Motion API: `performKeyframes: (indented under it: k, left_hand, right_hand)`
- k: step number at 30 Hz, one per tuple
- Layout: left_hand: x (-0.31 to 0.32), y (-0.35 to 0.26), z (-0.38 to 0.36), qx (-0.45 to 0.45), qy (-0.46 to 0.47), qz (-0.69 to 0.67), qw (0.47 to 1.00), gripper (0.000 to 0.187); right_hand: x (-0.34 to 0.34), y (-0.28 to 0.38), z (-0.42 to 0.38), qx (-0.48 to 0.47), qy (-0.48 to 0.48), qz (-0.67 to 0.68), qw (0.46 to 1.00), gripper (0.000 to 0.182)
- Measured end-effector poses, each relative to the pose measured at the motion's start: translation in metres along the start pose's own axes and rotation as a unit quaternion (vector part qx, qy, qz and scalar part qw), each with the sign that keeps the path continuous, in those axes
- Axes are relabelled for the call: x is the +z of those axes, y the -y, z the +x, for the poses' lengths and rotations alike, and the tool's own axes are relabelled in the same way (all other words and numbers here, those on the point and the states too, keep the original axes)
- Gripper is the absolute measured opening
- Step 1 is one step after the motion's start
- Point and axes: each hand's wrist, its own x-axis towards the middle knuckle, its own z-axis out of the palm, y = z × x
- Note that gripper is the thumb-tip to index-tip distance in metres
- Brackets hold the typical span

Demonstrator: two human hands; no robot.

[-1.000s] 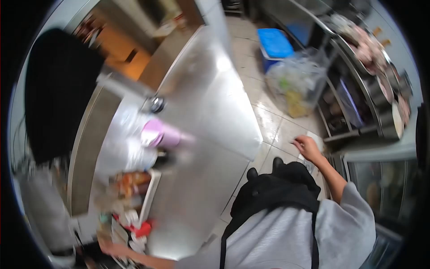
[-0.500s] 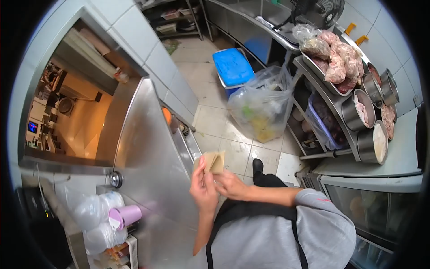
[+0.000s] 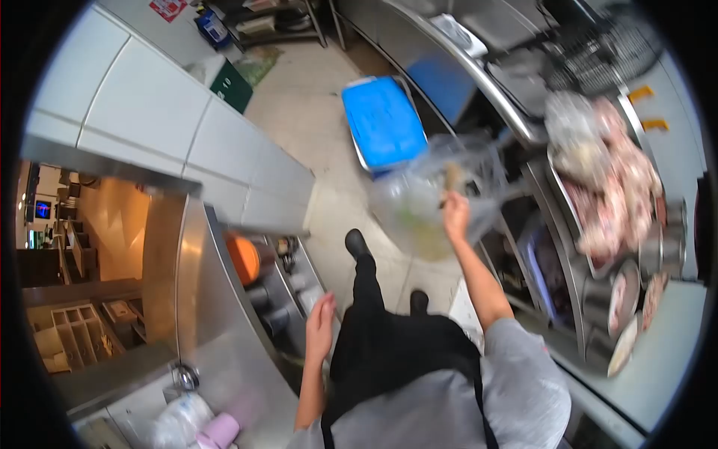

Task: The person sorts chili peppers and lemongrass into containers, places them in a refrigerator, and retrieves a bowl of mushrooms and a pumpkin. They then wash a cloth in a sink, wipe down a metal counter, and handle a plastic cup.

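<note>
Right hand [image 3: 455,218]: your fingers pinch some blurry tan thing [image 3: 452,178], plastic bag [image 3: 420,221] behind
Left hand [image 3: 319,327]: fingers kinda together, worktop [image 3: 224,340] alongside

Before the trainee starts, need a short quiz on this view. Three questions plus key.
1. Which hand holds the tan piece?
2. True or false: the left hand is gripping a metal pot.
3. What does the blue-lidded box stand on?

Key: 1. The right hand. 2. False; its fingers are extended and no object shows in it. 3. The floor.
</note>
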Motion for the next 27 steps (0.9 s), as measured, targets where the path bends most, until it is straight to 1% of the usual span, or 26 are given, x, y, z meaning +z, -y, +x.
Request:
performKeyframes:
  k: [1, 2, 3, 4, 5, 6, 7, 8, 9, 10, 11, 12, 13, 14, 15, 16, 17, 18, 19, 20, 21, 22, 23, 25, 27]
  left_hand:
    - [-0.015, 0.011, 0.021, -0.02, -0.035, -0.008, 0.999, 0.037]
    - [-0.029, 0.016, 0.045, -0.034, -0.051, -0.003, 0.998, 0.037]
    - [-0.046, 0.019, 0.062, -0.055, -0.066, 0.005, 0.996, 0.037]
    - [-0.061, 0.022, 0.08, -0.068, -0.058, 0.047, 0.995, 0.036]
    - [-0.071, 0.017, 0.112, -0.072, -0.051, 0.085, 0.992, 0.035]
    - [-0.077, 0.006, 0.137, -0.057, -0.038, 0.083, 0.994, 0.033]
    - [-0.083, -0.007, 0.152, -0.064, -0.047, 0.075, 0.994, 0.033]
    - [-0.092, -0.026, 0.175, -0.039, -0.018, 0.117, 0.992, 0.033]
    - [-0.1, -0.043, 0.202, -0.009, 0.012, 0.166, 0.986, 0.034]
    - [-0.107, -0.057, 0.222, -0.002, 0.018, 0.166, 0.986, 0.035]
    - [-0.113, -0.075, 0.241, -0.008, 0.016, 0.172, 0.985, 0.035]
    - [-0.116, -0.094, 0.259, -0.01, 0.018, 0.199, 0.98, 0.035]
    - [-0.117, -0.11, 0.275, -0.009, 0.02, 0.221, 0.975, 0.035]
    - [-0.12, -0.119, 0.293, -0.012, 0.034, 0.242, 0.97, 0.037]
    - [-0.118, -0.135, 0.308, -0.012, 0.033, 0.237, 0.971, 0.037]
    - [-0.114, -0.155, 0.323, -0.008, 0.062, 0.262, 0.963, 0.038]
    - [-0.111, -0.17, 0.339, -0.003, 0.088, 0.285, 0.955, 0.04]
    - [-0.107, -0.181, 0.355, -0.001, 0.081, 0.275, 0.958, 0.04]
    - [-0.104, -0.192, 0.371, 0.011, 0.104, 0.29, 0.951, 0.041]
    - [-0.101, -0.203, 0.387, 0.025, 0.127, 0.306, 0.943, 0.042]
    - [-0.099, -0.21, 0.401, 0.038, 0.152, 0.322, 0.934, 0.043]
    - [-0.097, -0.213, 0.418, 0.039, 0.146, 0.317, 0.936, 0.043]
    - [-0.096, -0.211, 0.44, 0.038, 0.154, 0.317, 0.935, 0.043]
    - [-0.088, -0.202, 0.494, 0.044, 0.159, 0.309, 0.937, 0.044]
    - [-0.078, -0.185, 0.547, 0.032, 0.14, 0.319, 0.937, 0.045]
  right_hand:
    - [0.02, -0.031, 0.034, -0.035, -0.085, -0.028, 0.995, 0.018]
    - [0.031, -0.053, 0.06, -0.005, -0.092, -0.062, 0.994, 0.02]
    - [0.036, -0.055, 0.078, 0.072, -0.102, -0.087, 0.988, 0.017]
    - [0.059, -0.096, 0.087, 0.024, -0.19, -0.091, 0.977, 0.019]
    - [0.07, -0.13, 0.09, 0.031, -0.163, -0.085, 0.982, 0.027]
    - [0.065, -0.111, 0.08, 0.062, -0.099, -0.108, 0.987, 0.03]
    - [0.061, -0.113, 0.068, 0.221, 0.065, -0.235, 0.944, 0.034]
    - [0.056, -0.099, 0.064, 0.338, 0.229, -0.363, 0.837, 0.035]
    - [0.061, -0.137, 0.051, 0.299, 0.374, -0.465, 0.744, 0.034]
    - [0.058, -0.133, 0.043, 0.307, 0.447, -0.514, 0.665, 0.038]
    - [0.053, -0.112, 0.048, 0.305, 0.515, -0.506, 0.621, 0.045]
    - [0.05, -0.114, 0.052, 0.376, 0.494, -0.488, 0.614, 0.05]
    - [0.055, -0.226, 0.021, 0.259, 0.586, -0.465, 0.61, 0.05]
    - [0.06, -0.324, -0.005, 0.111, 0.657, -0.441, 0.601, 0.051]
    - [0.062, -0.347, -0.008, -0.037, 0.691, -0.412, 0.592, 0.051]
    - [0.057, -0.341, 0.003, -0.039, 0.689, -0.419, 0.59, 0.051]
    - [0.052, -0.334, 0.011, 0.036, 0.605, -0.459, 0.649, 0.05]
    - [0.047, -0.326, 0.017, 0.106, 0.51, -0.489, 0.699, 0.05]
    - [0.033, -0.258, 0.053, 0.059, 0.476, -0.499, 0.722, 0.045]
    - [0.03, -0.206, 0.072, 0.222, 0.366, -0.497, 0.755, 0.045]
    - [0.034, -0.14, 0.1, 0.332, 0.31, -0.485, 0.747, 0.048]
    - [0.038, -0.122, 0.113, 0.408, 0.224, -0.453, 0.76, 0.055]
    - [0.039, -0.081, 0.13, 0.403, 0.218, -0.467, 0.757, 0.055]
    - [0.039, -0.082, 0.144, 0.419, 0.201, -0.483, 0.742, 0.049]
    - [0.043, -0.072, 0.162, 0.442, 0.199, -0.469, 0.738, 0.046]
